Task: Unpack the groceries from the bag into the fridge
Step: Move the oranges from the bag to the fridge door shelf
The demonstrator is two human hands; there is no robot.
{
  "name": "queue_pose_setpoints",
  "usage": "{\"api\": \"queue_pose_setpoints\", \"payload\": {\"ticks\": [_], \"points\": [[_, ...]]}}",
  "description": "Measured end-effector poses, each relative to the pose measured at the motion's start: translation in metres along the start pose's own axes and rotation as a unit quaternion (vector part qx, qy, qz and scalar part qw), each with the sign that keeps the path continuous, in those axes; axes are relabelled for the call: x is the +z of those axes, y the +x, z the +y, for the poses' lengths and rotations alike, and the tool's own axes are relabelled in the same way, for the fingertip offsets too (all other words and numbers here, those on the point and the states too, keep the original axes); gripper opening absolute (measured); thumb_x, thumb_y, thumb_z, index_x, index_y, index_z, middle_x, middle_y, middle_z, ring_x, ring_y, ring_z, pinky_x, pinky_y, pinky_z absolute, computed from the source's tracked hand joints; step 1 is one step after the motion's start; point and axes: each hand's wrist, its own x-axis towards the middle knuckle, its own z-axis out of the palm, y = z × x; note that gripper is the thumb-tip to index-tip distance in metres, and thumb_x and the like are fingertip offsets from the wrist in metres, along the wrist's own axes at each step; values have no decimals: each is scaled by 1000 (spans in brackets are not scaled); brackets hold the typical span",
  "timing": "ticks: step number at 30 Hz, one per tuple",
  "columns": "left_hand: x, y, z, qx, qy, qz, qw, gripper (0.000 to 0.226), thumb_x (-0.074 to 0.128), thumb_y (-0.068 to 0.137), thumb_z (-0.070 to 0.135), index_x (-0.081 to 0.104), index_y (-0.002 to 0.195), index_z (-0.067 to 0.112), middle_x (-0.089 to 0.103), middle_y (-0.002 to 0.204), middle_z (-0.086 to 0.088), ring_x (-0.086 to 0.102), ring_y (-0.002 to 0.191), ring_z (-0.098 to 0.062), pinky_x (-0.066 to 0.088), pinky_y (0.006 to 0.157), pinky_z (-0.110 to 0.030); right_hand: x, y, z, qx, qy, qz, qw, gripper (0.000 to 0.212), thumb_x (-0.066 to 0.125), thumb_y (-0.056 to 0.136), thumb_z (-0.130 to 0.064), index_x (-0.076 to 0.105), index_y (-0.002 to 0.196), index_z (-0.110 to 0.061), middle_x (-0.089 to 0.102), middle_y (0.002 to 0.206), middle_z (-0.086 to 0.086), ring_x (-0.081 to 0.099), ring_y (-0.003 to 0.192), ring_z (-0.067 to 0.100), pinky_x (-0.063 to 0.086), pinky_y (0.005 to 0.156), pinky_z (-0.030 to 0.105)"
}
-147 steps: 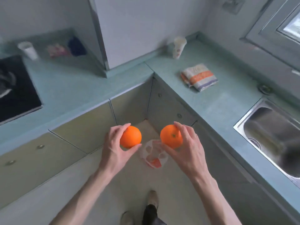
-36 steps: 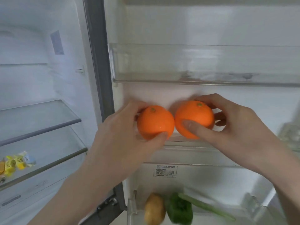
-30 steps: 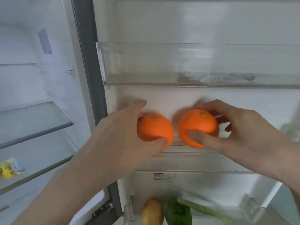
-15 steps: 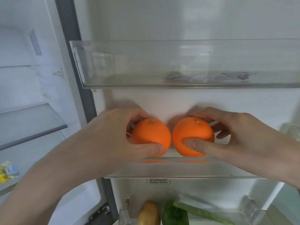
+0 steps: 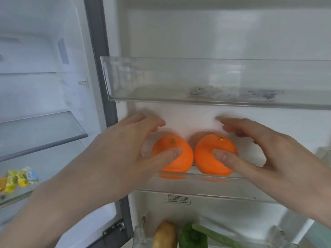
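Two oranges sit side by side in the clear middle door bin (image 5: pixel 197 185) of the open fridge. My left hand (image 5: pixel 129 151) hovers over the left orange (image 5: pixel 182 163); its fingers are lifted off the top and only the thumb rests on the front. My right hand (image 5: pixel 272 158) does the same over the right orange (image 5: pixel 206 161), fingers spread above it and thumb on its front. Both oranges rest on the bin floor, stems up, nearly touching. No grocery bag is in view.
Just above my hands is an upper door bin (image 5: pixel 197 81) holding a crumpled clear wrapper. The bottom door bin holds a potato (image 5: pixel 164 235), a green pepper (image 5: pixel 192 237) and a long green vegetable (image 5: pixel 220 237). Left, glass shelves (image 5: pixel 44 133) carry yellow packets (image 5: pixel 18 178).
I carried both oranges from the kitchen to the fridge door and lowered them into the middle bin. In the last half second my fingers lifted off them.
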Motion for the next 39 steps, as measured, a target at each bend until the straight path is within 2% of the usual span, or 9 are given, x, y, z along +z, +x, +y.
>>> {"api": "queue_pose_setpoints", "payload": {"ticks": [3, 6, 10, 16, 20, 25, 29, 35, 39], "points": [[3, -12, 3, 9, -7, 44, 999, 62, 35, 82, 84, 52, 132, 52, 52, 124, 35, 52, 111, 8, 48, 89, -24, 5, -11, -5, -11, -14, 33, 999, 68, 34, 71, -96, 30, 135, -72, 39, 129, -53, 52, 88, -15, 42, 80, 19], [9, -26, 3, 32, -12, 80, 996, 53, 43, 92, 72, 56, 135, 43, 54, 125, 28, 53, 110, 4, 47, 84, -24, 14, -26, -11, -22, -51, 65, 996, 69, 36, 81, -89, 36, 143, -57, 40, 132, -47, 43, 112, -14, 38, 87, 16], [14, -43, 2, 84, -49, 111, 989, 47, 52, 95, 60, 58, 135, 36, 55, 127, 25, 51, 116, 1, 42, 90, -20, 28, -54, -32, -42, -124, 180, 975, 67, 48, 94, -66, 48, 149, -27, 50, 148, -9, 50, 132, 17, 44, 106, 38], [19, -68, -4, 155, -69, 126, 977, 49, 55, 96, 54, 56, 139, 30, 54, 139, 16, 51, 129, -9, 45, 103, -27, 46, -105, -72, 28, -180, 231, 956, 66, 49, 96, -62, 47, 150, -25, 50, 150, -5, 49, 135, 20, 45, 104, 41], [35, -89, -2, 187, -89, 130, 970, 53, 58, 96, 48, 58, 140, 19, 57, 139, 4, 53, 130, -19, 46, 107, -37, 55, -147, -84, 90, -205, 243, 944, 68, 54, 95, -57, 47, 151, -19, 49, 152, -1, 48, 139, 25, 42, 110, 46], [53, -115, 25, 237, -186, 106, 948, 53, 62, 96, 44, 57, 143, 20, 56, 143, 6, 52, 133, -18, 42, 108, -32, 54, -207, -93, 154, -300, 239, 910, 68, 52, 98, -57, 46, 152, -16, 48, 155, 4, 40, 148, 27, 35, 118, 51], [66, -133, 67, 274, -256, 77, 924, 53, 57, 96, 46, 58, 142, 19, 58, 141, 5, 52, 131, -16, 41, 105, -27, 49, -264, -98, 225, -342, 239, 880, 70, 52, 97, -58, 45, 152, -17, 42, 160, 3, 30, 154, 24, 27, 123, 50], [98, -178, 153, 367, -306, 45, 877, 54, 60, 98, 40, 57, 143, 11, 57, 144, -3, 54, 132, -24, 46, 110, -39, 28, -360, -101, 325, -378, 274, 822, 70, 54, 97, -57, 45, 152, -15, 42, 159, 6, 32, 153, 25, 29, 122, 51], [121, -230, 220, 421, -332, 3, 844, 56, 62, 98, 37, 54, 146, 9, 53, 149, -6, 52, 137, -25, 43, 114, -40, 4, -439, -103, 412, -397, 291, 766, 71, 54, 96, -57, 42, 154, -16, 40, 160, 6, 29, 154, 23, 28, 123, 51]]}}
